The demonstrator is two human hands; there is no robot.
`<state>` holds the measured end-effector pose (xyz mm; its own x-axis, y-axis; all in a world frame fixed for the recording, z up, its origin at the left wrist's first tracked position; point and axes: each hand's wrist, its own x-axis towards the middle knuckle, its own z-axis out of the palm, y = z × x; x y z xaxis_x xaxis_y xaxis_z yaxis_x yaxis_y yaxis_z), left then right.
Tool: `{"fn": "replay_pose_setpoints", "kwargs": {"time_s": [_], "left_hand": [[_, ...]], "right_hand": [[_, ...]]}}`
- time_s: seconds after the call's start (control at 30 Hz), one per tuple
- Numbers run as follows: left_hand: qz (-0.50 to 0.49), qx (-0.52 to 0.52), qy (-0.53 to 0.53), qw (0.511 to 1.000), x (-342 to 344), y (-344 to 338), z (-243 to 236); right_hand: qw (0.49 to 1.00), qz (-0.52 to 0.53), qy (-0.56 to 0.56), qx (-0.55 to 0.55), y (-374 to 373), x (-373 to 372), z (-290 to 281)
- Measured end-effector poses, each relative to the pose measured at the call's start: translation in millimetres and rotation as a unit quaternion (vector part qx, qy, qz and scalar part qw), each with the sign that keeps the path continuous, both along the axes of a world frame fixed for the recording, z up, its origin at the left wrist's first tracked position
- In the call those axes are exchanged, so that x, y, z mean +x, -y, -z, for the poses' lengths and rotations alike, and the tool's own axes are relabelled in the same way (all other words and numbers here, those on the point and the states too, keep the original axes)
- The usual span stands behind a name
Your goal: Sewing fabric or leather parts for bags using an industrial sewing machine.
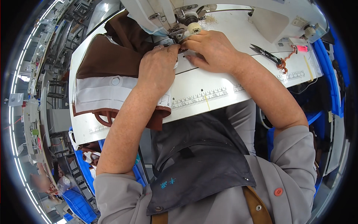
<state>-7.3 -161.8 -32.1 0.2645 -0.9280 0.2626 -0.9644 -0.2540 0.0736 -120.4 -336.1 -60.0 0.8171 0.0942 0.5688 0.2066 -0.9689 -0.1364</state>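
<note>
At left we see the brown cloth (110,59) with its white panel (102,91) spread over the white table (218,83), probably so the table bears its weight while one end lies by the presser foot (176,33). Our left hand (159,67) rests on it, fingers curled narrowly, perhaps to keep it flat; whether they pinch it, we cannot tell. Right of that, under the sewing machine (266,26), our right hand (214,50) has its thumb apart from the fingers, seemingly to steer the edge; its grip is hidden too. Farther right lie the thread snips (265,53), probably kept within reach yet away from the cloth. We count one white panel, one machine, two hands and one pair of snips.
</note>
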Motion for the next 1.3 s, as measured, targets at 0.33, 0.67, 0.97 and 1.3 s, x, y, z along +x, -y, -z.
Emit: {"fn": "replay_pose_setpoints", "kwargs": {"time_s": [0.33, 0.67, 0.97, 1.3], "left_hand": [[-0.033, -0.045, -0.072, 0.996, 14.4, 7.5, 4.2], [0.007, -0.058, -0.093, 0.994, 22.9, 10.6, 2.3], [0.064, -0.098, -0.073, 0.991, 27.9, 8.0, 7.7], [0.042, -0.084, -0.070, 0.993, 24.2, 9.8, 10.5]], "right_hand": [[0.999, 0.017, -0.007, -0.037, 1.4, 0.4, 3.6], [0.999, 0.011, 0.046, -0.027, 0.4, 3.7, 3.0], [0.995, 0.062, 0.041, -0.065, 1.2, 13.9, 8.2], [0.995, 0.029, 0.048, -0.087, 4.4, 13.4, 5.6]]}}
